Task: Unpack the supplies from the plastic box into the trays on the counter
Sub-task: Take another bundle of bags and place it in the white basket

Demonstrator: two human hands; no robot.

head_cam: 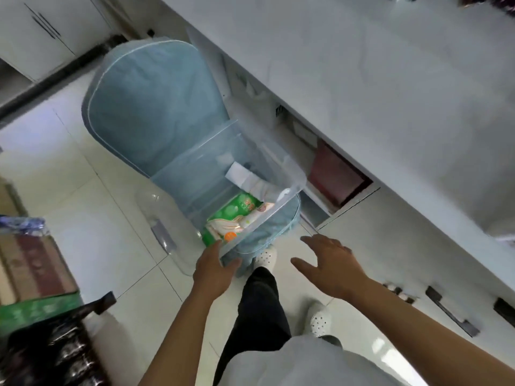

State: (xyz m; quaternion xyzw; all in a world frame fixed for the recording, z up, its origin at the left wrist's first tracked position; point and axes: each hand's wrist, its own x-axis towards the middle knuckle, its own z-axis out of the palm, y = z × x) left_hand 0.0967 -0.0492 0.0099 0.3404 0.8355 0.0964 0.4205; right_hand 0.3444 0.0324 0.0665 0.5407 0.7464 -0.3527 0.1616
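Observation:
A clear plastic box [195,174] sits on a light blue padded chair seat [156,107] beside the counter. Inside the box lie a green packet [234,215] and white packs [245,176]. My left hand [214,268] grips the box's near corner, thumb under the rim. Just right of the box, my right hand [331,266] hovers with its fingers spread and nothing in it. A clear lid [164,227] lies on the floor left of the chair. No trays show in this view.
The grey counter [390,79] runs along the right, with open shelves [334,174] below it holding a red item. Dark drawer handles [451,310] sit at lower right. Cardboard boxes and a black bag [41,316] stand at the left. My feet [317,319] stand on the tiled floor.

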